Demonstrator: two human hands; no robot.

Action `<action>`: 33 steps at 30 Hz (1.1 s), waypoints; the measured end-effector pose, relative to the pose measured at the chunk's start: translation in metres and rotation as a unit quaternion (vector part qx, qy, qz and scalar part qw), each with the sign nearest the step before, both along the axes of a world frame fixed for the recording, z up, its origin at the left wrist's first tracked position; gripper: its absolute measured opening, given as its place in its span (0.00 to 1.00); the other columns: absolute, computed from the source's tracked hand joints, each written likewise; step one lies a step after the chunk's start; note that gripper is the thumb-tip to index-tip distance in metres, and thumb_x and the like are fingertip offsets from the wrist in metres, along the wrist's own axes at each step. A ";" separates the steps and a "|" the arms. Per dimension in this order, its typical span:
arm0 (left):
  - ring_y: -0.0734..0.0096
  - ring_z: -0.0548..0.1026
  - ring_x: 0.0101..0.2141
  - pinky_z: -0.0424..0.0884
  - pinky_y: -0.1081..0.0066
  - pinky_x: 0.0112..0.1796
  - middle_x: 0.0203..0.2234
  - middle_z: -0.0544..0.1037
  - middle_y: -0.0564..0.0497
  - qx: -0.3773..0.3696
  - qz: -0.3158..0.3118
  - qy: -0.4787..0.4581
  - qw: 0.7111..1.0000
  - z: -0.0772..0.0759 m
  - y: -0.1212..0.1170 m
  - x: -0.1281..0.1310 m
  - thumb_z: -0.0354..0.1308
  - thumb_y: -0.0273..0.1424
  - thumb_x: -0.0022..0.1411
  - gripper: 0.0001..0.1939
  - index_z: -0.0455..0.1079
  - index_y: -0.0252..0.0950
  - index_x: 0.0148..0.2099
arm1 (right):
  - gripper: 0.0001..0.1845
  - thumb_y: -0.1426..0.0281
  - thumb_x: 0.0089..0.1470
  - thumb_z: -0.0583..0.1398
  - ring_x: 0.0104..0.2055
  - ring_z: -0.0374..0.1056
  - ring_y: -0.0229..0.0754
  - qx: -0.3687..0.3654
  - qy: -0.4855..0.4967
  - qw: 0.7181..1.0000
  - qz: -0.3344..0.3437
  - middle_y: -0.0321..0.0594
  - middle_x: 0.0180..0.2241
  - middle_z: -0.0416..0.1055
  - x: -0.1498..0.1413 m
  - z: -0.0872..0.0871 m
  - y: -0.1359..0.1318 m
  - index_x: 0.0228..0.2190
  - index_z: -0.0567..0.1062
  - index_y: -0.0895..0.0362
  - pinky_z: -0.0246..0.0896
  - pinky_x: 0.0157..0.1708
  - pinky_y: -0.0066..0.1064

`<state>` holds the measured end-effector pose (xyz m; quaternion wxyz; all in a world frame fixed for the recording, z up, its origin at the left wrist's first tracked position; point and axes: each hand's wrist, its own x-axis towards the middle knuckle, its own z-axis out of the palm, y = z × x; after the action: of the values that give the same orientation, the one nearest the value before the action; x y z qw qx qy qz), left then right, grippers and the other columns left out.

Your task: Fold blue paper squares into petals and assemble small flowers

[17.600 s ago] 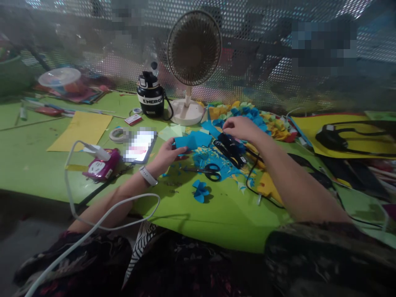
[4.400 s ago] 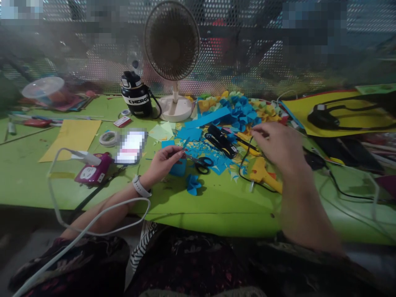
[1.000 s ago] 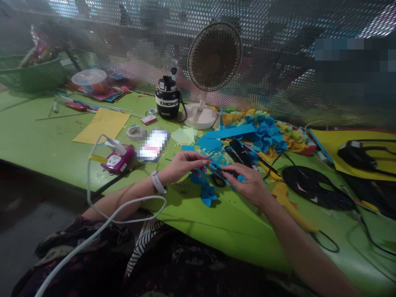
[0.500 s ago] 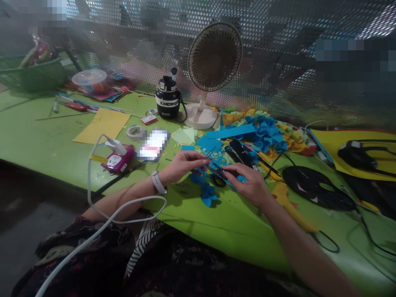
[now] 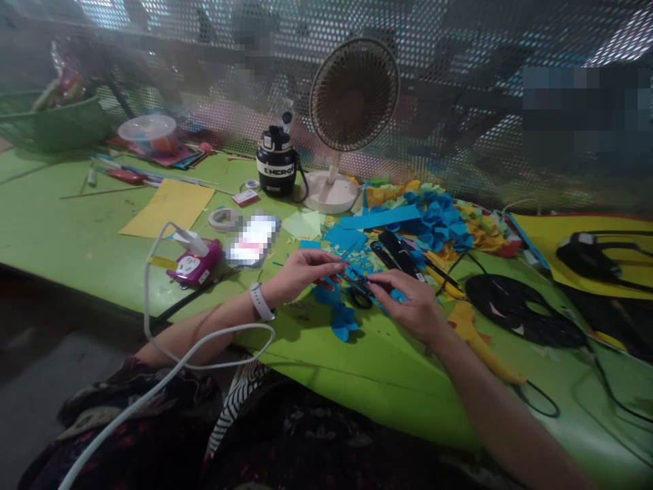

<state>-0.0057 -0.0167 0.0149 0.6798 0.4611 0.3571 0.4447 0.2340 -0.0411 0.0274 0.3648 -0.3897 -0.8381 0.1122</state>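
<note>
My left hand (image 5: pixel 311 267), wearing a white-strapped watch (image 5: pixel 260 301) on its wrist, is closed in a pinch on a small piece of blue paper (image 5: pixel 353 272). The fingertips of my right hand (image 5: pixel 408 298) are pinched together on the same blue paper from the right side; its exact shape is too small to make out. Beneath the hands, a black loop like a scissors handle (image 5: pixel 361 298) shows on the table. Cut blue petal shapes (image 5: pixel 344 321) lie just in front. Blue scraps (image 5: pixel 347 237) spread behind the fingers.
A fan (image 5: pixel 334 190) and a black bottle (image 5: pixel 276 167) stand at the back. Blue and yellow paper petals (image 5: pixel 439 221) are heaped behind my right hand. On the left lie a phone (image 5: pixel 252 239), tape roll (image 5: pixel 223 219) and purple power socket (image 5: pixel 196 264). A yellow glue gun (image 5: pixel 482 344) lies right.
Both hands stay in nearly the same place, with only slight finger movement at the blue paper. Nothing else has visibly moved.
</note>
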 end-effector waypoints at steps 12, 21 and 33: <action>0.75 0.79 0.27 0.75 0.76 0.28 0.30 0.82 0.48 0.013 0.004 0.000 1.000 -0.001 0.001 -0.001 0.75 0.39 0.47 0.18 0.80 0.32 0.35 | 0.08 0.68 0.62 0.60 0.37 0.78 0.44 0.017 -0.009 1.000 0.000 0.42 0.37 0.81 0.004 -0.002 0.002 0.40 0.81 0.52 0.75 0.40 0.36; 0.76 0.77 0.25 0.75 0.75 0.29 0.27 0.82 0.48 0.032 0.015 0.019 0.999 -0.001 0.000 0.000 0.76 0.42 0.44 0.20 0.81 0.32 0.34 | 0.08 0.68 0.62 0.61 0.36 0.78 0.44 -0.007 -0.006 1.000 0.017 0.41 0.36 0.81 0.005 -0.001 0.003 0.40 0.81 0.52 0.74 0.39 0.36; 0.76 0.78 0.25 0.75 0.76 0.28 0.26 0.82 0.49 0.030 0.010 0.004 0.999 0.002 -0.001 0.001 0.77 0.42 0.44 0.20 0.81 0.32 0.33 | 0.09 0.66 0.62 0.60 0.35 0.77 0.44 -0.021 -0.009 0.999 0.031 0.41 0.35 0.81 0.006 0.000 0.004 0.40 0.81 0.52 0.74 0.37 0.35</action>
<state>-0.0049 -0.0180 0.0165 0.6597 0.4792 0.3510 0.4604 0.2397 -0.0372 0.0275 0.3456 -0.3722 -0.8503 0.1378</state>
